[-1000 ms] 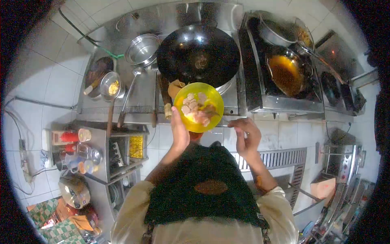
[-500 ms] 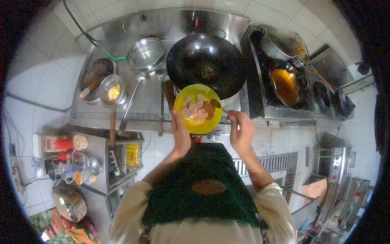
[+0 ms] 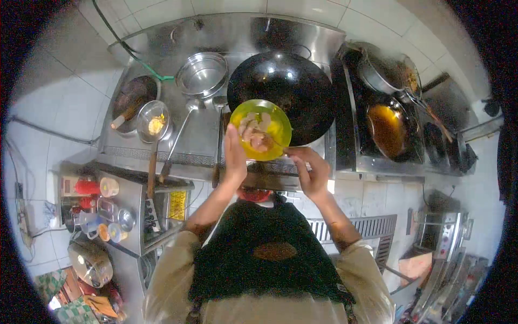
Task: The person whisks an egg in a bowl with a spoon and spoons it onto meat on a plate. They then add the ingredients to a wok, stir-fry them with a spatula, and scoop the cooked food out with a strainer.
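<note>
My left hand [image 3: 236, 157] grips the left side of a yellow-green bowl [image 3: 280, 120], held up in front of the wok. Pale pieces of raw-looking meat [image 3: 252, 129] and some yellow liquid lie inside it. My right hand [image 3: 313, 171], at the bowl's lower right edge, pinches the handle of a spoon [image 3: 279, 144]. The spoon's head is down among the meat and mostly hidden. Just beyond the bowl stands a large black wok [image 3: 291, 86], its near edge partly covered by the bowl.
On the steel counter at left are a metal pot [image 3: 202, 75], a ladle [image 3: 183, 124] and a strainer [image 3: 155, 119] with yellow bits. At right, a pan of brown oil [image 3: 386, 127] sits near another pot [image 3: 377, 73]. Sauce containers [image 3: 110, 188] stand at lower left.
The bowl has moved slightly up and left in the view. The spoon has gone from the bowl's right side down into the meat, and the reddish-brown patch there no longer shows distinctly.
</note>
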A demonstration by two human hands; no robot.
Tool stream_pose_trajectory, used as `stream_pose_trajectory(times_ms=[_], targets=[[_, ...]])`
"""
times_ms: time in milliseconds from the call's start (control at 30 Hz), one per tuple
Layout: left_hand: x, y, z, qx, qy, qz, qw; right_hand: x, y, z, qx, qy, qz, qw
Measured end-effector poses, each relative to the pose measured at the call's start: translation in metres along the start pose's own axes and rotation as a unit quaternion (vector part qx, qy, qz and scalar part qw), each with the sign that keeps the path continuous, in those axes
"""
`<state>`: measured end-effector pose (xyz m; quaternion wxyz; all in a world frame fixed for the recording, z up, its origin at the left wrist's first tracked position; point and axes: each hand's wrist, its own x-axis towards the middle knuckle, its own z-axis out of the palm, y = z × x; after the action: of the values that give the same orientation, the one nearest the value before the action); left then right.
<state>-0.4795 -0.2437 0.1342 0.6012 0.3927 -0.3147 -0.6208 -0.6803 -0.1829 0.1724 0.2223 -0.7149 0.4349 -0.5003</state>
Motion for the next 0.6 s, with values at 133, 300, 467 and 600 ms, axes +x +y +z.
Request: stream_pose_trajectory(times_ms=[133, 300, 467, 600], targets=[[0.049, -0.021, 0.000, 0.086, 0.075, 0.032, 0.993, 0.034, 0.027, -0.010, 0.127, 0.060, 0.127, 0.982], [0.080, -0.024, 0.037, 0.069, 0.104, 0.044, 0.991, 0.066, 0.084, -0.028, 0.136, -0.016, 0.175, 0.975], [0.109, -0.043, 0.044, 0.091, 0.099, 0.056, 0.989, 0.086, 0.110, -0.053, -0.141, -0.161, 0.038, 0.976], [0.121, -0.051, 0.048, 0.150, 0.069, 0.059, 0.985, 0.097, 0.119, -0.051, -0.188, -0.163, 0.088, 0.964]])
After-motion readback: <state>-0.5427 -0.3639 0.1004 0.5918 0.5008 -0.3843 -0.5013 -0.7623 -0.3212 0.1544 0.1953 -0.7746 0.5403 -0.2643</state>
